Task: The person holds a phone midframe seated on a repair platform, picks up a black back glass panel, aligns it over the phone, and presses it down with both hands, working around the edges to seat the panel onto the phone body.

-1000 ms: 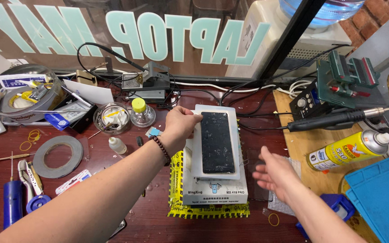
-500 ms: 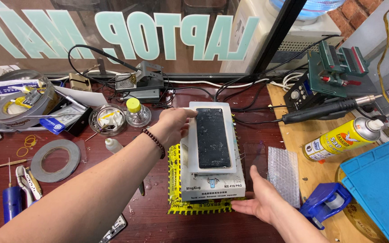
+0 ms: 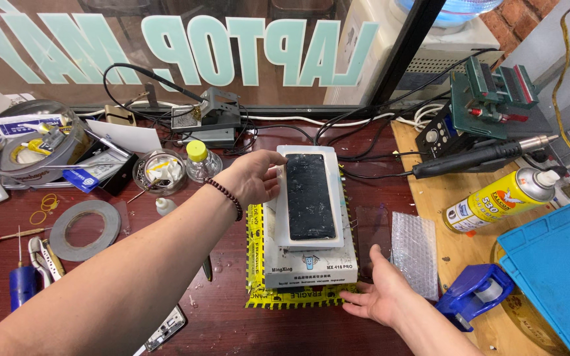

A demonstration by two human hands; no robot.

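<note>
A dark phone (image 3: 310,196) lies face up in a white mould plate (image 3: 311,151). The plate rests on a pale box-shaped machine (image 3: 308,269), which stands on a yellow printed mat (image 3: 255,264). My left hand (image 3: 252,178), with a bead bracelet on the wrist, grips the plate's upper left edge with thumb and fingers. Beside the machine's front right corner my right hand (image 3: 380,296) is held open, fingers spread, holding nothing.
A thin glass sheet (image 3: 372,231) and bubble wrap (image 3: 413,250) lie right of the machine. Further right are a yellow spray can (image 3: 496,198), a hot-air handle (image 3: 470,158), a blue tape dispenser (image 3: 473,293) and a blue mat (image 3: 555,264). A tape roll (image 3: 86,229) lies left.
My right hand has dropped from beside the machine's right side to its front right corner. My left hand has stayed on the plate's upper left edge.
</note>
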